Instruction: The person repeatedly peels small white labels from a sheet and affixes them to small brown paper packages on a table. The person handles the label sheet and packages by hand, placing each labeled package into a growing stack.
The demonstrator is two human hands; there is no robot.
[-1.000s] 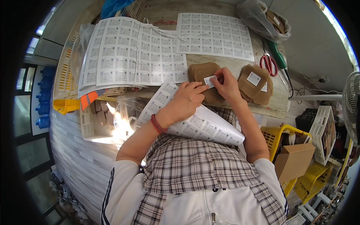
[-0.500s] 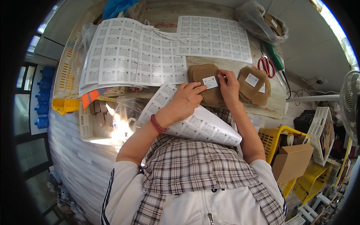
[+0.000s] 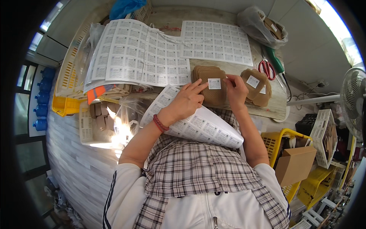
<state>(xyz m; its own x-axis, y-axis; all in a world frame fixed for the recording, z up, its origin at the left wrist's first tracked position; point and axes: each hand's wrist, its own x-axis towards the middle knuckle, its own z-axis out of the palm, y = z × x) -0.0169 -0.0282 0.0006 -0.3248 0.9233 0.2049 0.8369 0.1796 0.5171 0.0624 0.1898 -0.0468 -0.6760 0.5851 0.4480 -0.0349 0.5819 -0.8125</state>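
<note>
In front of me is a stack of brown textured pads (image 3: pixel 213 96) with rounded corners, its top one bearing a small white label (image 3: pixel 214 84). My left hand (image 3: pixel 186 100) rests at the stack's left side, fingers stretched out and a fingertip beside the label. At the right edge of the top pad, my right hand (image 3: pixel 237 91) is closed in a pinch; its fingertips partly hide what they grip. To the right lies a second pile of labelled brown pads (image 3: pixel 249 89). A curled sheet of labels (image 3: pixel 206 128) lies over my lap, under my left forearm.
Flat label sheets (image 3: pixel 126 53) cover the table's left, with another sheet (image 3: pixel 217 42) behind. Red-handled scissors (image 3: pixel 267 68), a green-handled tool (image 3: pixel 275 60) and a plastic bag (image 3: pixel 253 23) lie at right. Crates flank me, including a yellow basket (image 3: pixel 271 143); a fan (image 3: pixel 352 103) stands at far right.
The top pad and its label have turned from tilted to nearly straight. My right hand has moved slightly right and down, its fingers closing at the pad's edge; my left hand stays almost in place.
</note>
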